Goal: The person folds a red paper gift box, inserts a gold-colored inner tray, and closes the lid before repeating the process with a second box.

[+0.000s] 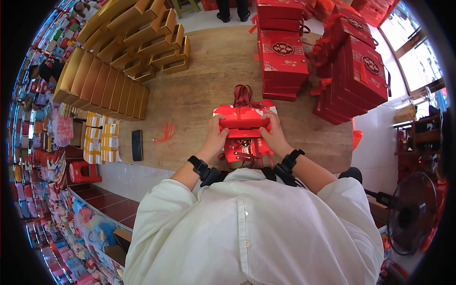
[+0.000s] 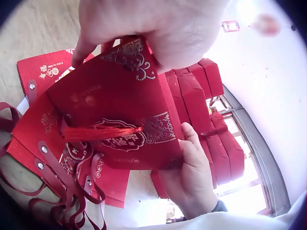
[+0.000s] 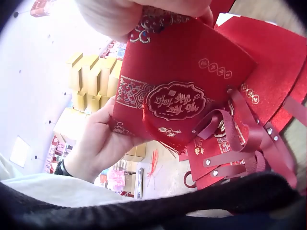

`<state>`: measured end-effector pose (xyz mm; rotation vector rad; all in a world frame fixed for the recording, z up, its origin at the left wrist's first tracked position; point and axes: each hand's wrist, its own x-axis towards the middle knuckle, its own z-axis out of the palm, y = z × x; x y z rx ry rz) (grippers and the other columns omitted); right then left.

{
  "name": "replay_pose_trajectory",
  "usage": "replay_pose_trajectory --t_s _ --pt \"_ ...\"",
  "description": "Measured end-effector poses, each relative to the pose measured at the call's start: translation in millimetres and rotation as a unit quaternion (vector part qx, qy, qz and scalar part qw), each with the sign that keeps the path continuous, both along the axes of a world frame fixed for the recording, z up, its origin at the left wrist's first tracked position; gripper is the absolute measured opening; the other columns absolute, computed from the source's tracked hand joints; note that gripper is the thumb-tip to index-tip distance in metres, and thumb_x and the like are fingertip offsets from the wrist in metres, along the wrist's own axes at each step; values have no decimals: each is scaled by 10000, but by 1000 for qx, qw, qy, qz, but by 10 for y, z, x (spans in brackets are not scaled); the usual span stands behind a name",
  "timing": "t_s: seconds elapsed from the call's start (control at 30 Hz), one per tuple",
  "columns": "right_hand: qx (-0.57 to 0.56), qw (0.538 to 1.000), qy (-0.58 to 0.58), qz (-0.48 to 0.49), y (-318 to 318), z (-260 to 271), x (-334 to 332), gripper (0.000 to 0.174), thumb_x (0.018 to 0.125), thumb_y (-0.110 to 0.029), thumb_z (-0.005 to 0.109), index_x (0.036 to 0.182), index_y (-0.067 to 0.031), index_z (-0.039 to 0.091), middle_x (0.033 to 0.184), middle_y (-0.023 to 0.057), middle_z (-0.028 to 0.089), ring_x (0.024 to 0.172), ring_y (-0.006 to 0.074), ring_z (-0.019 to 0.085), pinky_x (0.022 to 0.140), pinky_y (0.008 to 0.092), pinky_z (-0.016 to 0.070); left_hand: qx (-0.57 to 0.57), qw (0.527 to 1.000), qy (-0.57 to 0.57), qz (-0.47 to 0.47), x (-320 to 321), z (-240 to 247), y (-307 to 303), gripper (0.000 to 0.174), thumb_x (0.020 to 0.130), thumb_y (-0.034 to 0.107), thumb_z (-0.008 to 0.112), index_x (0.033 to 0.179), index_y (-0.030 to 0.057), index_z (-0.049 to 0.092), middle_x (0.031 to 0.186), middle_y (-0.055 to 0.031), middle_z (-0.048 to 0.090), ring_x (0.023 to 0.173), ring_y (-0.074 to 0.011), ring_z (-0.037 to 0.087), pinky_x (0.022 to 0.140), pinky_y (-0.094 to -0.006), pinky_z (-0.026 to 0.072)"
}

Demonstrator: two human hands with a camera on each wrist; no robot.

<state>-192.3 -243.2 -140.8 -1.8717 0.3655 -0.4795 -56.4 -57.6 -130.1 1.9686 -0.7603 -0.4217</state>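
Note:
Both hands hold a red gift box point(image 1: 244, 133) above the near side of the table. My left hand point(image 1: 216, 135) grips its left end and my right hand point(image 1: 274, 134) its right end, thumbs on the near side. In the left wrist view the box's printed face point(image 2: 120, 105) carries a patterned label and a red tassel point(image 2: 103, 132). The right wrist view shows the same label point(image 3: 176, 100) in gold lettering. More red printed pieces point(image 1: 237, 153) lie beneath, with dark red strap handles point(image 3: 264, 129) fixed by metal studs.
Stacks of finished-looking red boxes point(image 1: 283, 61) stand at the back right, others point(image 1: 354, 71) beside them. Gold boxes point(image 1: 102, 85) are piled at the left. A phone point(image 1: 137, 145) and loose red tassels point(image 1: 166, 133) lie on the wooden table point(image 1: 209, 57). A fan point(image 1: 412, 213) stands at right.

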Motion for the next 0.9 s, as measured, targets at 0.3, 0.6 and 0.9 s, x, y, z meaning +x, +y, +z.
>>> replay_pose_trajectory --t_s 0.3,0.6,0.9 --pt "108 993 -4 54 -102 -30 -123 669 720 -93 683 1289 -61 332 1329 168 361 1274 280 324 1062 364 252 -13 999 30 -14 10 38 72 431 781 66 527 1189 5 400 1197 -210 398 1167 -347 377 1013 -362 291" --pt "79 991 55 97 -131 49 -140 885 693 -161 755 1382 -66 208 1356 159 338 1236 240 374 1026 343 320 45 995 4 -85 -10 293 129 618 762 246 678 1236 -11 376 1223 -222 400 1163 -358 404 985 -383 340" --pt "149 985 -44 71 234 893 457 806 679 -23 713 1360 -41 283 1286 136 418 1180 225 437 994 348 371 1 992 -103 -71 296 773 514 681 719 370 705 1221 30 396 1119 -208 437 1062 -387 450 917 -409 389"
